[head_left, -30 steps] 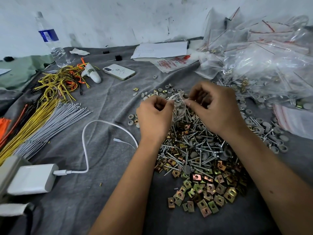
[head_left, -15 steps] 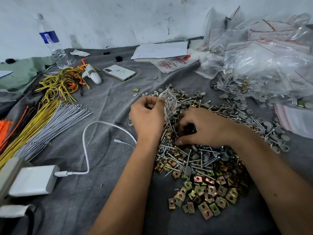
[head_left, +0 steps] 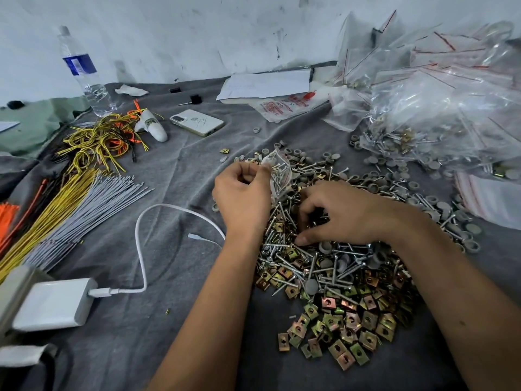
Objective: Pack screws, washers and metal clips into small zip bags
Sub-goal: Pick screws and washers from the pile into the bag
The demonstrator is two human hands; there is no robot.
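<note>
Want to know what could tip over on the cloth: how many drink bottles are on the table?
1. The water bottle stands upright at the far left by the wall, behind the yellow wires. Another could be hidden behind the heap of bags.

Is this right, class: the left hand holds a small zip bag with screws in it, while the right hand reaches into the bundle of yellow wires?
Not quite. In the head view the left hand does hold the small zip bag with screws in it, but the right hand reaches into the pile of screws, not the yellow wires, which lie untouched far to the left.
</note>
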